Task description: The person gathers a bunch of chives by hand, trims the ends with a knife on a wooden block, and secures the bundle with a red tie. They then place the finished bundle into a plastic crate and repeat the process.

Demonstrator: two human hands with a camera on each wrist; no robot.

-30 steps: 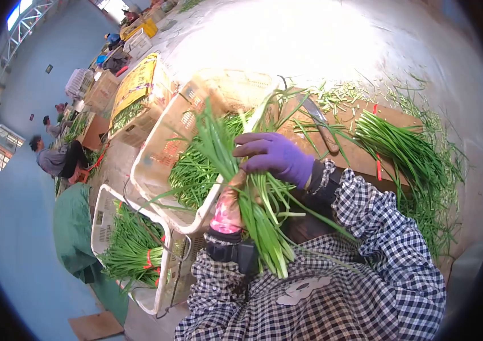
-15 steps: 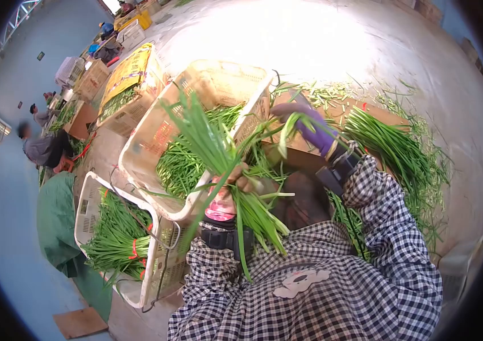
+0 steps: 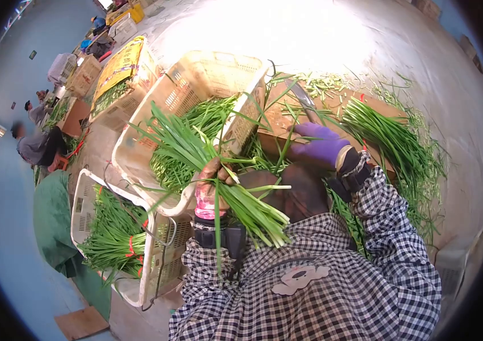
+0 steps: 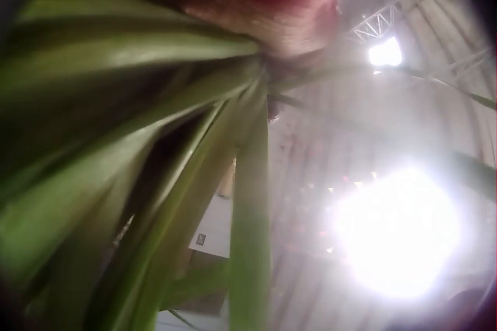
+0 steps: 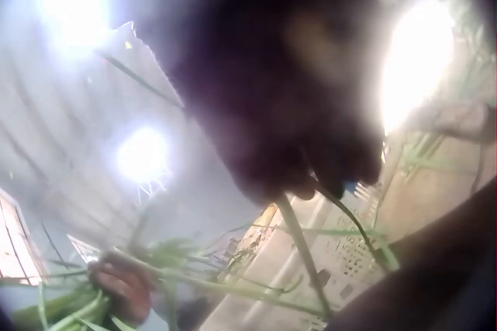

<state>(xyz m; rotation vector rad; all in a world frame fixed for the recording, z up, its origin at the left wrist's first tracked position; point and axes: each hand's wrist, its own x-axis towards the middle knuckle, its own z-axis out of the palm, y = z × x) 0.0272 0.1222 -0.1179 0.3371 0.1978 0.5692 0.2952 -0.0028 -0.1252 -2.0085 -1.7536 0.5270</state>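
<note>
Right now the left hand (image 3: 214,177) clasps a bundle of chives (image 3: 219,182) around its middle, over the rim of the pale plastic crate (image 3: 139,136), so the slim, glossy blades fan out while the cut ends point back toward the checked sleeve. The purple-gloved right hand (image 3: 322,145) pinches a few loose strands (image 5: 299,242) above the wooden board (image 3: 278,122), beside the knife (image 3: 304,102).

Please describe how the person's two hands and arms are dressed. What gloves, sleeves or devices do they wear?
The right hand wears a purple glove. The left hand is bare, with a pink patterned cuff at the wrist. Both arms have black-and-white checked sleeves. Each wrist carries a black strapped device, and the right one sits behind a white frilled edge.
</note>
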